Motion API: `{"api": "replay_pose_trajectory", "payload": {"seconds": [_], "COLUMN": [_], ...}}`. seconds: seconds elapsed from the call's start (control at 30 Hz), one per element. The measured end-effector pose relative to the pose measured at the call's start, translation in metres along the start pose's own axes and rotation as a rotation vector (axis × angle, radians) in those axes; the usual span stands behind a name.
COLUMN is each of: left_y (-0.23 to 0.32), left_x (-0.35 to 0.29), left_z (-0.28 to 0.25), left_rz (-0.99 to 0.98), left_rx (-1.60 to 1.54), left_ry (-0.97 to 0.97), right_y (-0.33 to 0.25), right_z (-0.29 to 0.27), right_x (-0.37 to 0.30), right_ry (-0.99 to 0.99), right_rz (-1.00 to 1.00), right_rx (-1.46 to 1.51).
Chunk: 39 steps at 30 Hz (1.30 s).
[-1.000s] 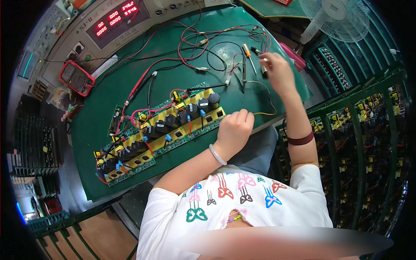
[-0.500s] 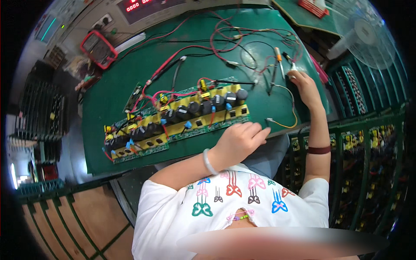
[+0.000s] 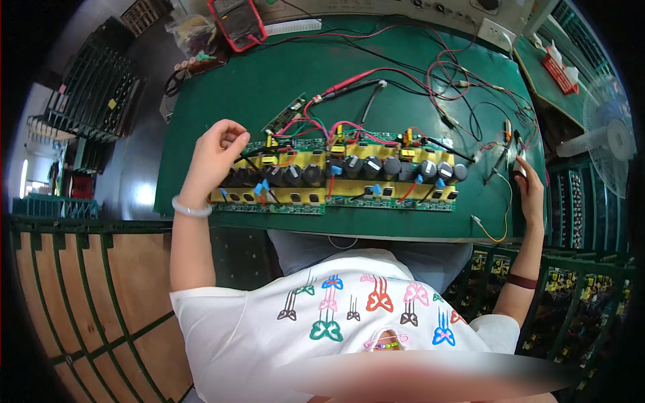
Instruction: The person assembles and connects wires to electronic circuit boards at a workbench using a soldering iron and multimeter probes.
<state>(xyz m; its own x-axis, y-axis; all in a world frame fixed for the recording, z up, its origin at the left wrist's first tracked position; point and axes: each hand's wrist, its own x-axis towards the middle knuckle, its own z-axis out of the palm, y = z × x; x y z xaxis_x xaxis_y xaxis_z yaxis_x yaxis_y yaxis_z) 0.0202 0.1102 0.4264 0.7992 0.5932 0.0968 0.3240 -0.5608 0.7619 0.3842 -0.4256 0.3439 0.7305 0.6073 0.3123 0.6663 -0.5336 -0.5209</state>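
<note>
Two joined green circuit boards (image 3: 396, 207) lie across the bench, carrying yellow heat-sink plates, black cylindrical capacitors and blue parts. My left hand (image 3: 216, 156) is over their left end, fingers curled and thumb tip close to the index finger. Whatever is between those fingertips, if anything, I cannot make out. At the bench's right side my right hand (image 3: 531, 191) has its fingers bent around a small dark thing, mostly hidden. Close to it are a black test lead (image 3: 497, 163) with a yellow wire, and an orange-handled screwdriver (image 3: 508, 127).
A small green board (image 3: 285, 115) is wired behind the large ones. Red clip leads (image 3: 349, 82) and tangled cables spread over the back right. A red multimeter (image 3: 238, 27) stands at the back left. Beyond the right edge are a fan (image 3: 611, 140) and a red basket (image 3: 560, 69).
My left hand has moved from the boards' right front to their left end. My right hand has come back nearer along the bench's right edge. The head view has shifted and turned.
</note>
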Motion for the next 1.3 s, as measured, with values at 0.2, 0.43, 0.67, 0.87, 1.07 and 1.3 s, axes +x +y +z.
{"api": "replay_pose_trajectory", "payload": {"seconds": [0.2, 0.43, 0.67, 0.87, 1.07, 1.3], "left_y": [-0.027, -0.024, -0.037, -0.049, -0.027, -0.043], "left_x": [0.035, 0.051, 0.062, 0.093, 0.094, 0.111], "left_z": [-0.009, 0.009, 0.027, 0.031, 0.044, 0.049], "left_rz": [-0.212, -0.153, -0.176, -0.177, -0.467, -0.599], "left_rx": [-0.246, -0.029, 0.003, -0.17, -0.55, -0.824], "left_ry": [-0.329, -0.351, -0.147, -0.024, -0.007, -0.024], "right_y": [-0.002, 0.002, -0.001, -0.007, -0.009, -0.006], "right_z": [0.005, 0.008, 0.011, 0.01, 0.009, 0.011], "right_x": [-0.007, -0.009, -0.01, -0.006, -0.007, -0.006], "right_ry": [0.035, 0.04, 0.059, 0.065, 0.06, 0.079], "right_rz": [0.019, 0.014, 0.031, -0.009, 0.022, -0.019], "right_rx": [-0.046, -0.06, -0.004, -0.084, -0.092, -0.076]}}
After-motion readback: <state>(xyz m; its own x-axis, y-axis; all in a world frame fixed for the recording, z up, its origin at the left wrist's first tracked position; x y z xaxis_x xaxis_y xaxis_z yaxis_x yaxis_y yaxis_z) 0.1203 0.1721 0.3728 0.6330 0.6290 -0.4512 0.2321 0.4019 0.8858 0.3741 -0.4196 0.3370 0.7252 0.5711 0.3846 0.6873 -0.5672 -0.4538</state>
